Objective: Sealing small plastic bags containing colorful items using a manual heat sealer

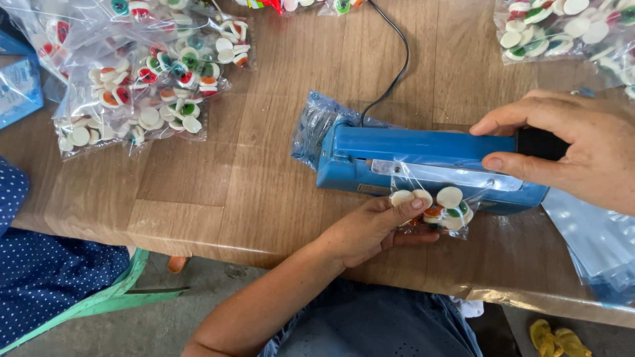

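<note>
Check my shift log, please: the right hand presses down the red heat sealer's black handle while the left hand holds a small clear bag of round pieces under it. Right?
Not quite: the heat sealer is blue, not red, as the head view shows. The right hand does press its black handle, and the left hand holds the small clear bag.

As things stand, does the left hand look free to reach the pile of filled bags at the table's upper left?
Probably not at once: the left hand holds a small bag in the blue sealer. The bare table toward the pile looks unobstructed.

Wooden table (264, 198): blue heat sealer (423, 162) near right, black cord (390, 73) running far. Filled candy bags (142, 79) far left, more (569, 26) far right, empty clear bags (595, 244) near right.
</note>
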